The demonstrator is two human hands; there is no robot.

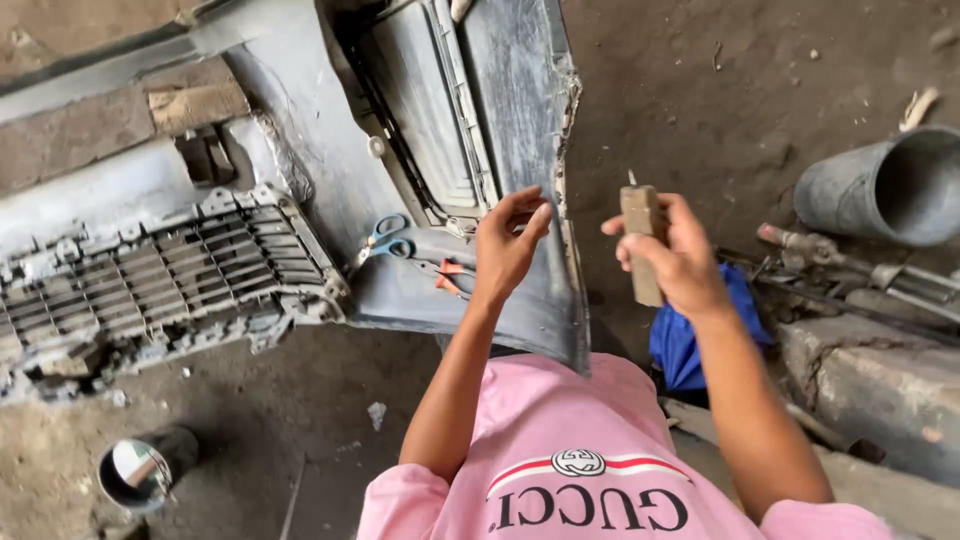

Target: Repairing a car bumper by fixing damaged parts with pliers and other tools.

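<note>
Ground: dirt floor (300,400) of a workshop, brown and dusty, with bits of rubbish on it
Big thing: a grey car bumper (330,190) lies on the dirt, inside face up, with a grille (170,280) on its left part – it is dirty and its edge looks torn
Right hand: the right hand (680,255) is closed around a small brown block (642,240), held upright in the air just beside the bumper's edge; something thin sticks out of the block's top, too small to tell what
Left hand: the left hand (510,245) holds nothing; its fingers are bent and loose, raised over the bumper's right edge
Tools on the bumper: blue scissors (385,238) and a tool with orange handles (448,275) lie just left of the left hand
Other things: a grey bucket (880,185) lies on its side at the far right, with long metal parts (850,270) near it; a blue cloth (685,340) sits under the right arm; a small round can (140,470) stands at the bottom left
In the way: nothing sits between the hands and the bumper, but the scissors and the orange tool are close to the left wrist
What could go wrong: the torn edge could scratch a finger – the left hand is very near it; the block could slip and drop in the dirt; an arm could knock the scissors off
</note>
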